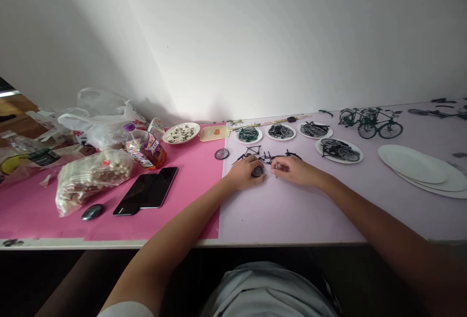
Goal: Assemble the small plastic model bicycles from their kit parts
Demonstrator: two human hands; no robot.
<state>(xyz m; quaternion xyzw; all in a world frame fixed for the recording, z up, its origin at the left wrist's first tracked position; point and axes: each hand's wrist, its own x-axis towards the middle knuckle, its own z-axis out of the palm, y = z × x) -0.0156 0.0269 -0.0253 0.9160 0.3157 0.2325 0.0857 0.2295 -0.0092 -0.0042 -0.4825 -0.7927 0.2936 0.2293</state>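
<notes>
My left hand (243, 172) is closed around a small black spoked model bicycle wheel (257, 171), low over the pale lilac tabletop. Just to its right, my right hand (290, 170) has its fingers pinched together; what they hold, if anything, is too small to make out. Beyond both hands lie black bicycle frame parts (253, 150), partly hidden by the fingers. A second loose spoked wheel (221, 153) rests on the pink sheet to the left. White plates with dark bicycle parts stand behind, among them a plate of green parts (248, 135) and a plate of wheels (280, 132).
Assembled model bicycles (380, 125) stand at the back right, near stacked white plates (412, 164). On the left are phones (146, 193), a black oval object (93, 211), a drink bottle (145, 148), a bulging plastic bag (93, 176) and a bowl of small pieces (181, 133).
</notes>
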